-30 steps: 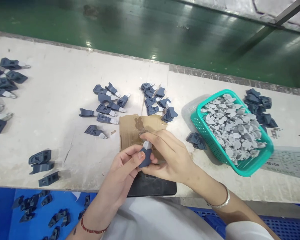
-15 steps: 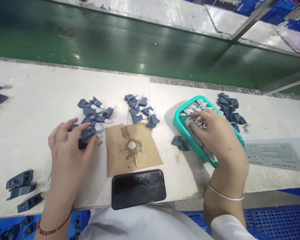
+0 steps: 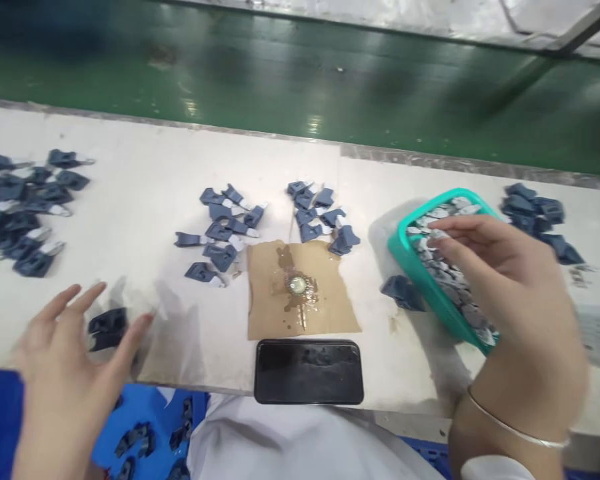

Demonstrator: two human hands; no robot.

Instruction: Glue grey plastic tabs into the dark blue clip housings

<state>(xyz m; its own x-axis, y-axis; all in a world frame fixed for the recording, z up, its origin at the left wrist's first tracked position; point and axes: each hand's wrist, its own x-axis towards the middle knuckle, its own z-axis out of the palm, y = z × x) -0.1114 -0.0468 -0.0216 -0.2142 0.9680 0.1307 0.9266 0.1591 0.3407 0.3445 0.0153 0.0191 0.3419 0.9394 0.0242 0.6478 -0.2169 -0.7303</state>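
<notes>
My left hand (image 3: 75,360) is over the table's front left, fingers spread, thumb and fingertips around two dark parts (image 3: 107,328) without visibly gripping them. Above the green basket (image 3: 433,283), my right hand (image 3: 515,280) has thumb and forefinger brought together at a small light grey piece (image 3: 437,235). Many such grey pieces (image 3: 453,273) lie in the basket. Left of the brown paper (image 3: 330,313) is a group of blue-grey parts with white tabs (image 3: 220,231); another group (image 3: 305,217) lies behind the paper. A small round object (image 3: 297,285) rests on the wet paper.
A black phone (image 3: 309,371) lies at the table's front edge. More blue-grey parts (image 3: 15,200) are at the far left and others (image 3: 535,212) right of the basket. One cluster (image 3: 403,293) touches the basket's left side. A blue bin (image 3: 145,407) holds dark parts below the table.
The view has shifted left. My left hand has left the group beside the paper, moved left and toward me, and opened. My right hand remains over the basket, its fingertips now at a grey piece.
</notes>
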